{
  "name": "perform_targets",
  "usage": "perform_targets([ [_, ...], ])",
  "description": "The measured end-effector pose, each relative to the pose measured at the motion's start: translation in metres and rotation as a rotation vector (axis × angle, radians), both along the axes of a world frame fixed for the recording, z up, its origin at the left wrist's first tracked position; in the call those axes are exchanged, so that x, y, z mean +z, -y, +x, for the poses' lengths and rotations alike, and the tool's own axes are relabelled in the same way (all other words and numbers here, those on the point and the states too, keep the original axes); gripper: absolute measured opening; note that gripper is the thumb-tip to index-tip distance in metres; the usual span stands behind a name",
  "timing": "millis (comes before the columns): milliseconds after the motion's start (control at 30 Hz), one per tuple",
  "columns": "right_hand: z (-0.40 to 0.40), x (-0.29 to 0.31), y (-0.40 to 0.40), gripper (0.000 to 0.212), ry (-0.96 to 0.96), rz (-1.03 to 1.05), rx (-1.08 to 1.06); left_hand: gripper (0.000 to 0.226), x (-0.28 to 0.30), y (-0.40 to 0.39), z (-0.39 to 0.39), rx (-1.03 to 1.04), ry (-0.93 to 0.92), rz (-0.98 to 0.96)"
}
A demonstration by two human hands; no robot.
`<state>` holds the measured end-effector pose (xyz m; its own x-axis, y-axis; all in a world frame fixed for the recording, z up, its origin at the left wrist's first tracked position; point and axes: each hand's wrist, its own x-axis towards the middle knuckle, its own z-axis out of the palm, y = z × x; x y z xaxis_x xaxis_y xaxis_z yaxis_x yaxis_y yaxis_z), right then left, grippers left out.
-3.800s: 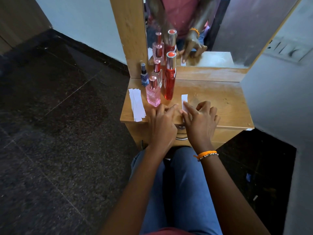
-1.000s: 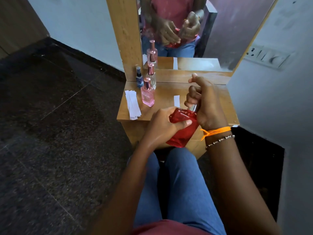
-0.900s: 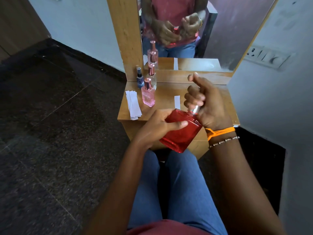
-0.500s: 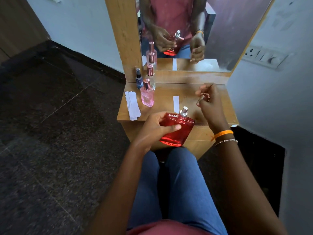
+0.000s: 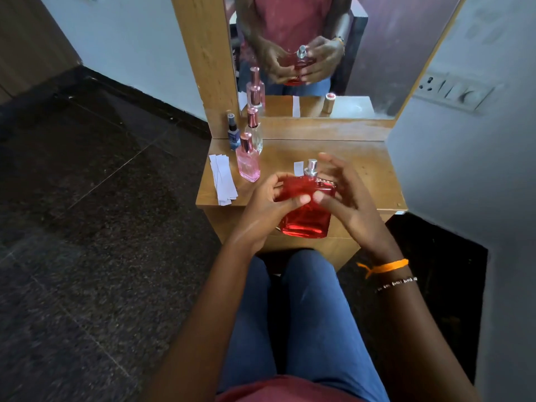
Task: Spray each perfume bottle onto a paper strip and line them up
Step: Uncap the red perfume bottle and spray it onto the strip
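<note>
A flat red perfume bottle point(image 5: 307, 216) with its silver spray nozzle bare is held upright over the front edge of the wooden dressing table point(image 5: 368, 166). My left hand point(image 5: 266, 204) grips its left side and my right hand point(image 5: 348, 204) wraps its right side, thumb on the front. Just behind the nozzle a single white paper strip point(image 5: 298, 168) lies on the table. A stack of paper strips point(image 5: 223, 181) lies at the table's left edge, beside a pink bottle point(image 5: 248, 163), a clear bottle point(image 5: 254, 132) and a small blue bottle point(image 5: 233, 134).
A mirror point(image 5: 377, 53) stands at the back of the table and reflects my hands, the bottles and a loose bottle cap. A wall with a switch panel point(image 5: 452, 91) is close on the right. Dark floor lies to the left. My knees are under the table front.
My right hand pulled the cap off the red bottle, carried it to the right over the table, then came back onto the bottle. The bottle now stands more upright.
</note>
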<state>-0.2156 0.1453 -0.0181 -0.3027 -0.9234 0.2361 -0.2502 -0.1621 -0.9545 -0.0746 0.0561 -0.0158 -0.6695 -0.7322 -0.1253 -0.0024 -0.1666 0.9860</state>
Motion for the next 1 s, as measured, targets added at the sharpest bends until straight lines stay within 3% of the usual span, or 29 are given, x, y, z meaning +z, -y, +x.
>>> perform_targets([
  [133,-0.004,-0.005,-0.005,0.069,0.07,0.033,0.059,0.017,0.004,0.004,-0.012,0.009,0.068,-0.085],
  [300,-0.018,-0.009,-0.016,0.079,0.038,0.094,0.053,0.029,0.002,0.026,-0.033,0.06,0.381,-0.515],
  [567,-0.022,-0.007,-0.019,0.076,0.042,0.131,0.098,0.042,-0.017,0.043,-0.073,0.162,0.88,-0.809],
  [733,-0.02,-0.008,-0.016,0.075,0.096,0.13,0.1,0.025,-0.019,0.047,-0.077,0.192,0.814,-0.764],
  [1000,-0.018,-0.011,-0.013,0.073,0.125,0.092,0.067,0.004,-0.017,0.051,-0.069,0.258,0.51,-0.625],
])
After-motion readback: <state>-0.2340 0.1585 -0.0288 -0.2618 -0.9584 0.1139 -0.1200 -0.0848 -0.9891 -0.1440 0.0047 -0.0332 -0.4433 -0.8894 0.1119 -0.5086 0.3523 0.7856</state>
